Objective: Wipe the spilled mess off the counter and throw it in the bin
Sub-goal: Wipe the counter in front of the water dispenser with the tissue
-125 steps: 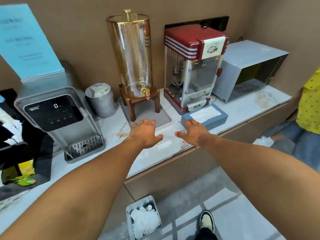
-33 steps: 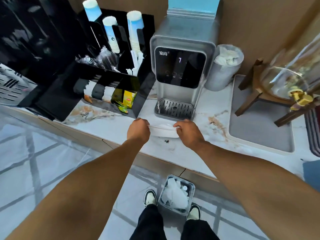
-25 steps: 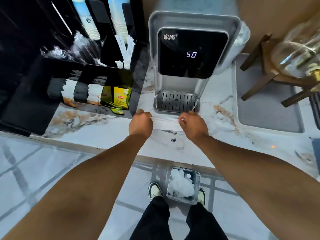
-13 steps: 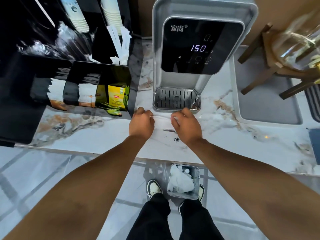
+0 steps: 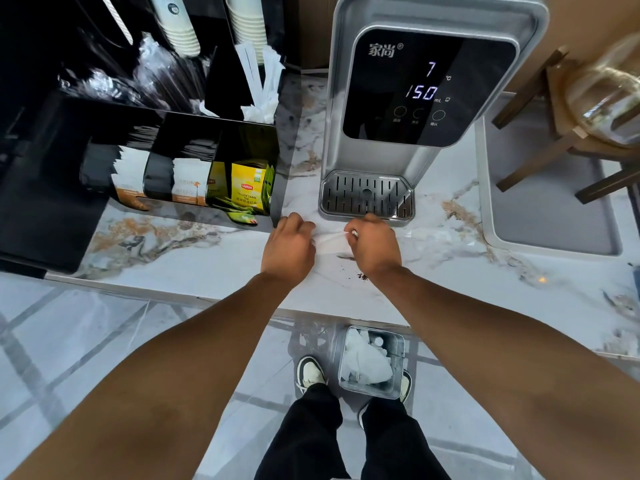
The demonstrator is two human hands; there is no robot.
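A white tissue (image 5: 330,242) is stretched between both hands just above the marble counter (image 5: 207,268), right in front of the water dispenser's drip tray. My left hand (image 5: 290,245) pinches its left end and my right hand (image 5: 373,244) pinches its right end. Dark crumbs of the spilled mess (image 5: 362,276) lie on the counter just below my right wrist, with a thin dark smear (image 5: 344,257) beside my right hand. The small clear bin (image 5: 398,348) stands on the floor below the counter edge, holding crumpled white tissues.
A silver water dispenser (image 5: 415,109) stands directly behind my hands. A black organizer (image 5: 145,157) with tea bags, sachets and paper cups fills the left. A grey mat (image 5: 547,216) with a wooden stand and glass drink dispenser is at the right. My shoes flank the bin.
My hands have drawn closer together on the tissue, shortening the stretch between them. The view has tilted further down over the counter since five seconds ago, when both hands were empty.
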